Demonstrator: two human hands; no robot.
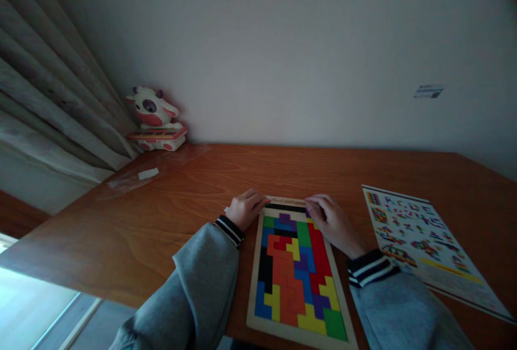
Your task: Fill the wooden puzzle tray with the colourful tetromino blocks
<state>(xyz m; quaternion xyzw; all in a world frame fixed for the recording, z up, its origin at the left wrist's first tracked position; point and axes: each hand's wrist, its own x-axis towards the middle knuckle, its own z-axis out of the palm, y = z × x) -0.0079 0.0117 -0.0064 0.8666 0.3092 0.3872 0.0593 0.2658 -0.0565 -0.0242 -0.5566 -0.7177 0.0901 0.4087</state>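
Sleeves of grey fabric with striped cuffs lead up to a wooden puzzle board lying flat on the tabletop, filled with coloured block pieces. At its far edge, the left hand curls loosely over the left corner, its grip not closed on anything; the right hand rests fingers on the top right pieces. Right of it lies a printed pattern sheet. Farther back, a toy cow sits by the wall near a curtain.
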